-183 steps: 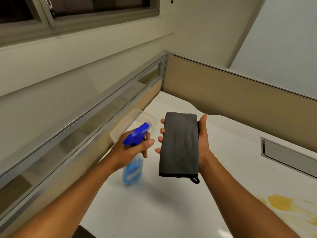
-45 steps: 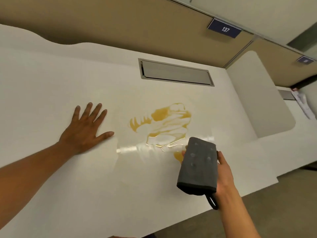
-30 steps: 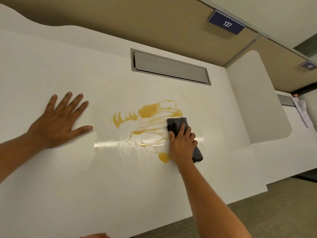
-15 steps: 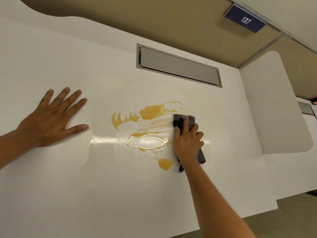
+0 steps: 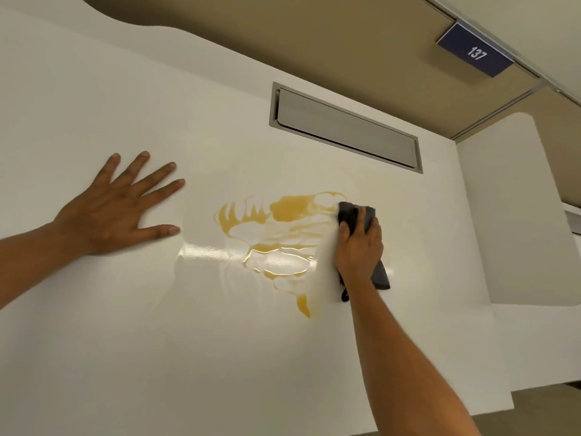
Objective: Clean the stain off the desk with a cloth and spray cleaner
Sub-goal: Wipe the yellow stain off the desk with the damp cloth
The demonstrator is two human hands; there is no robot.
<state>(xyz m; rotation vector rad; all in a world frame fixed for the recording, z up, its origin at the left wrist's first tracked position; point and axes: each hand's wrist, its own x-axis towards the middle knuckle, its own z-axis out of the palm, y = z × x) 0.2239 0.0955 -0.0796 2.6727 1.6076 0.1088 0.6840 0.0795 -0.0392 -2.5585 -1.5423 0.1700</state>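
Observation:
A yellow-brown stain (image 5: 284, 229) is smeared across the middle of the white desk (image 5: 188, 341), with a wet glossy patch in it. My right hand (image 5: 358, 247) presses a folded dark grey cloth (image 5: 353, 214) flat on the desk at the stain's right edge; most of the cloth is hidden under the hand. My left hand (image 5: 116, 206) lies flat on the desk to the left of the stain, fingers spread, holding nothing. The spray cleaner is not in view.
A grey recessed cable flap (image 5: 344, 129) sits in the desk behind the stain. A tan partition (image 5: 314, 36) runs along the back, with a blue sign reading 137 (image 5: 476, 53). Another white desk surface (image 5: 515, 215) adjoins on the right.
The right hand brought the cloth down onto the desk and slid it up along the stain's right side, leaving that side fainter. The left hand has stayed flat on the desk.

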